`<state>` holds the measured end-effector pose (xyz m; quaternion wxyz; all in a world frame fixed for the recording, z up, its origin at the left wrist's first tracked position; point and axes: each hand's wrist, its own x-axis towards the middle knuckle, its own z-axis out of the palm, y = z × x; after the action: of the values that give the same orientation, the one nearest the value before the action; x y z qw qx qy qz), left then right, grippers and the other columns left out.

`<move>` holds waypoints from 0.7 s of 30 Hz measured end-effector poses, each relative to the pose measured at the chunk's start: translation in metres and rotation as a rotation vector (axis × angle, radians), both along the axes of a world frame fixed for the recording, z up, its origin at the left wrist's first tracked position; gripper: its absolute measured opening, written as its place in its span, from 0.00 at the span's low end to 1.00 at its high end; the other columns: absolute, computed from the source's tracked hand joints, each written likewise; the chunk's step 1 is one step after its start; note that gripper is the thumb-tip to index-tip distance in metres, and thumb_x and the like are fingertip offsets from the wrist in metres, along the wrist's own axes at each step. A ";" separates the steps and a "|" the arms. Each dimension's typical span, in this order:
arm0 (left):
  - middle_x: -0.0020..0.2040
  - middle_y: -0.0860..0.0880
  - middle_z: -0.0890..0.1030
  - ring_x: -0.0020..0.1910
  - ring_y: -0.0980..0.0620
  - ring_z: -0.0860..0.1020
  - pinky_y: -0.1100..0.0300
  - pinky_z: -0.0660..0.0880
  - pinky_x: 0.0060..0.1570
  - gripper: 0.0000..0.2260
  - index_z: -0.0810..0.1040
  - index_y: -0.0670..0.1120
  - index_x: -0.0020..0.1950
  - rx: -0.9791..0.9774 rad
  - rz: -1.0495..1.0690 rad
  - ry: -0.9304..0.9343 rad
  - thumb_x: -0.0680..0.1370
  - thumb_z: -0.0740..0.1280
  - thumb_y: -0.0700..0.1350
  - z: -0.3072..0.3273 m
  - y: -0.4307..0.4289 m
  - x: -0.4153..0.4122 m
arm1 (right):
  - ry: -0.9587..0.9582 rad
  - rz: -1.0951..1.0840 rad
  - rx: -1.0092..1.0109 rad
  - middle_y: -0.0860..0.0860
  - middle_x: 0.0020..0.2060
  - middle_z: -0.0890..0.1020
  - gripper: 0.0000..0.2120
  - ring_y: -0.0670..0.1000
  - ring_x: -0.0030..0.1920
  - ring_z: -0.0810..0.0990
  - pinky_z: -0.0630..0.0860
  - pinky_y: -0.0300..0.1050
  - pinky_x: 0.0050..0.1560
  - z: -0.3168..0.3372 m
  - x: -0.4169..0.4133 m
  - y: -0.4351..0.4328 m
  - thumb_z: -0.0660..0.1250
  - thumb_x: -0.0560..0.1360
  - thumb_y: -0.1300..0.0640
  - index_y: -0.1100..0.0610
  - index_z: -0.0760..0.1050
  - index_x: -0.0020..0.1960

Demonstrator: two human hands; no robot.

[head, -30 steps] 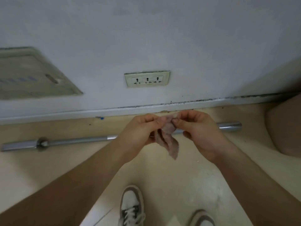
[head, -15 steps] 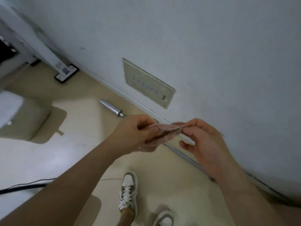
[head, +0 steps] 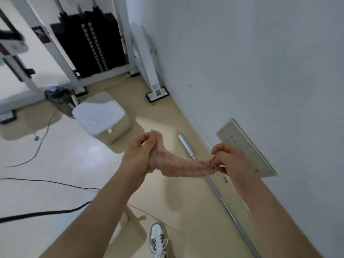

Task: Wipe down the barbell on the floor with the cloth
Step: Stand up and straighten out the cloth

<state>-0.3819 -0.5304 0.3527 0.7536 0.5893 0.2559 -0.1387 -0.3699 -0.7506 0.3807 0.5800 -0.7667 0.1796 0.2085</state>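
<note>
The barbell [head: 186,147] lay on the floor [head: 78,157] along the wall [head: 260,62], untouched. We held the pink cloth [head: 178,167] stretched above it, left hand [head: 138,155] and right hand [head: 229,161] each pinching an end, probably to spread it before wiping.

Left hand [head: 138,157] and right hand [head: 231,161] apart, fingers pinched.

barbell [head: 188,148]: on floor, along the wall [head: 260,62] at right
cloth [head: 178,165]: stretched between left hand [head: 138,155] and right hand [head: 230,161], above barbell
weight stack [head: 93,43]: far back left
</note>
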 end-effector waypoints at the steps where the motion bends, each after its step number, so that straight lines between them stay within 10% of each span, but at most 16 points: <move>1: 0.37 0.44 0.79 0.33 0.44 0.74 0.55 0.70 0.30 0.11 0.80 0.47 0.53 0.010 -0.055 -0.017 0.80 0.61 0.50 0.007 0.014 0.006 | -0.011 0.123 -0.104 0.58 0.35 0.79 0.09 0.51 0.35 0.76 0.70 0.42 0.38 0.003 0.011 0.016 0.64 0.66 0.67 0.54 0.75 0.38; 4: 0.40 0.45 0.81 0.39 0.38 0.78 0.47 0.74 0.40 0.10 0.81 0.51 0.55 0.038 -0.216 -0.060 0.80 0.62 0.50 0.029 0.049 0.022 | -0.120 0.447 -0.212 0.44 0.56 0.78 0.22 0.41 0.53 0.76 0.73 0.33 0.45 0.016 0.043 0.068 0.67 0.69 0.66 0.45 0.73 0.57; 7: 0.28 0.51 0.79 0.26 0.51 0.78 0.62 0.74 0.28 0.10 0.80 0.50 0.56 0.093 -0.310 -0.085 0.80 0.61 0.49 0.037 0.078 0.037 | -0.209 0.747 -0.114 0.35 0.62 0.72 0.34 0.35 0.59 0.71 0.73 0.34 0.50 0.031 0.075 0.128 0.69 0.70 0.61 0.34 0.62 0.68; 13: 0.43 0.51 0.84 0.39 0.56 0.82 0.60 0.79 0.46 0.14 0.77 0.59 0.57 0.314 -0.361 -0.028 0.72 0.72 0.50 0.029 0.156 0.067 | -0.468 1.109 -0.410 0.42 0.37 0.81 0.09 0.43 0.43 0.76 0.75 0.43 0.47 0.021 0.150 0.227 0.69 0.70 0.55 0.44 0.79 0.48; 21: 0.35 0.56 0.80 0.31 0.58 0.72 0.67 0.67 0.34 0.04 0.76 0.53 0.39 0.709 -0.282 0.208 0.72 0.69 0.48 -0.047 0.262 0.106 | -0.233 1.257 -0.346 0.46 0.37 0.83 0.03 0.46 0.41 0.81 0.79 0.44 0.43 -0.051 0.267 0.315 0.69 0.73 0.56 0.50 0.82 0.42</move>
<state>-0.2761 -0.2685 0.3056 0.4469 0.8252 0.2795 -0.2028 -0.1024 -0.4353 0.3300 0.2320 -0.8252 -0.3352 0.3911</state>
